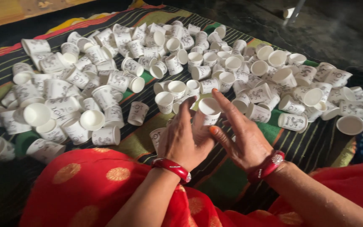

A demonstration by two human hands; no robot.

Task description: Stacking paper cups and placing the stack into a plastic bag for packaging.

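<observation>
Red fabric with orange discs (93, 185) lies nearest the camera, covering the person's lap below both wrists. Left hand (183, 141), red bangle (173, 167) at the wrist, is curled around a white paper cup (209, 110) held upright between the two hands. Right hand (242, 134) touches that cup's side, its fingers spread and extended. Beyond and to both sides of the hands, many loose paper cups (106, 84) lie scattered, upright and tipped, on a striped mat (311, 147).
</observation>
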